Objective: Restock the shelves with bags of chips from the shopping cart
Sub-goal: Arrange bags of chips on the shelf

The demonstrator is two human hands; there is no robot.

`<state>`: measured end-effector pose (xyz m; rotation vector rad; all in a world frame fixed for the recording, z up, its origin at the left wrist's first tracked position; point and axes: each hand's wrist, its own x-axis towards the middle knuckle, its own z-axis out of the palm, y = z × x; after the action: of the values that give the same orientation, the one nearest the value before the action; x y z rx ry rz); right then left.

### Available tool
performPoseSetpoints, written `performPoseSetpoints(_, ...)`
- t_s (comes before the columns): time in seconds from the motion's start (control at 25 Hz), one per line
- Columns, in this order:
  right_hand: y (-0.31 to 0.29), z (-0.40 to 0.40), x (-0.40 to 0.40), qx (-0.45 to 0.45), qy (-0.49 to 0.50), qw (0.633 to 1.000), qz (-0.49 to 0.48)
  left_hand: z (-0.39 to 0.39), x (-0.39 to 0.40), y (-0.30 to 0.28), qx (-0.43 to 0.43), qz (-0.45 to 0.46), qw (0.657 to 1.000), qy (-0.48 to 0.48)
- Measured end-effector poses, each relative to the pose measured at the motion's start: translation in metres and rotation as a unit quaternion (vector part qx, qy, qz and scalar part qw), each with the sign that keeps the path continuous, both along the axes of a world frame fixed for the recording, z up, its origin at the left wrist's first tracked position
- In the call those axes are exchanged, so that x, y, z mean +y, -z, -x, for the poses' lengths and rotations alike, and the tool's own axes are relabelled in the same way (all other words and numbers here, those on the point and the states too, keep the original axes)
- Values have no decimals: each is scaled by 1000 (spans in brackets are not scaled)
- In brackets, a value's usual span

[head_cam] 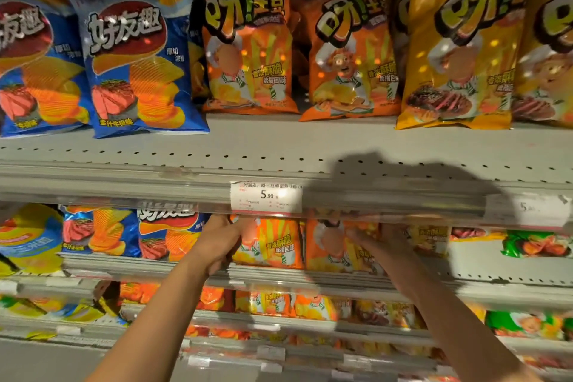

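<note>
**A:** so where's the bag? Left hand [221, 245] has its fingers curled round the left edge of an orange chip bag [268, 243] standing on the second shelf [483, 260], tucked right under the upper shelf's front rail [155, 186].

**B:** and the right hand [383, 243]? Blurry, fingers look spread flat against a second orange bag [330, 245] just beside the first; can't tell if it grips. Bare shelf opens up right of those fingers, before the green bags [536, 245]. Blue bags [167, 236] crowd the left fingers.
</note>
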<state>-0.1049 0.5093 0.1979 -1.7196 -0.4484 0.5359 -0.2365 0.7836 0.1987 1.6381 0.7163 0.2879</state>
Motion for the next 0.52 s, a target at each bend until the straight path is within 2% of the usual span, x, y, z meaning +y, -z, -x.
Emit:
performPoseSetpoints(0.16, 5, 3, 15, -104, 108, 986, 70, 5, -27, 0, -83, -149, 984, -48)
performPoseSetpoints(0.32, 15, 22, 19, -228, 205, 929, 206, 31, -51, 12, -128, -342, 930, -51)
performPoseSetpoints(0.44, 11, 49, 10, -329, 283, 874, 217, 49, -68, 25, -128, -456, 880, 40)
performPoseSetpoints(0.52, 12, 75, 1, -345, 281, 877, 181, 61, -85, 31, -135, -457, 874, 96)
